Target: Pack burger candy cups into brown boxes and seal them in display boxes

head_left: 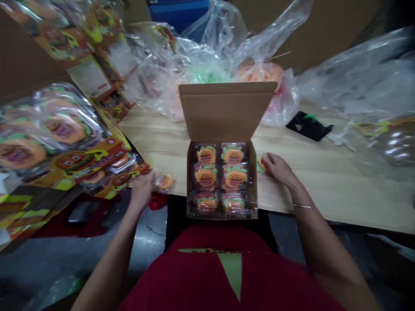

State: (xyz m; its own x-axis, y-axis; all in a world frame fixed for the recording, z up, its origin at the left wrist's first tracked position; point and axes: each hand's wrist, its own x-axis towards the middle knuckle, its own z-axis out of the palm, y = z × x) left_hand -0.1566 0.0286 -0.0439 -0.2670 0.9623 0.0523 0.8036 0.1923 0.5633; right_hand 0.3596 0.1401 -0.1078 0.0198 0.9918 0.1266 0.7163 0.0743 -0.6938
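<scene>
An open cardboard box [227, 113] stands before me, its lid raised. Inside sit several clear plastic packs [205, 177] of toy burgers in two columns. Right of the box, my right hand [278, 169] has its fingers closed on a small toy burger [261, 164], partly covered by them. On the other side, my left hand [142, 188] is at the table edge beside the printed display box; motion blur hides its fingers. A small packed toy burger [165, 182] lies just right of that hand.
Printed display boxes [90, 162] holding packed burgers fill the left side. Clear bags [210, 60] of coloured pieces stand behind the box. A black tape dispenser [309, 126] sits at the right on the wooden table [337, 172]. More plastic film [366, 82] lies at far right.
</scene>
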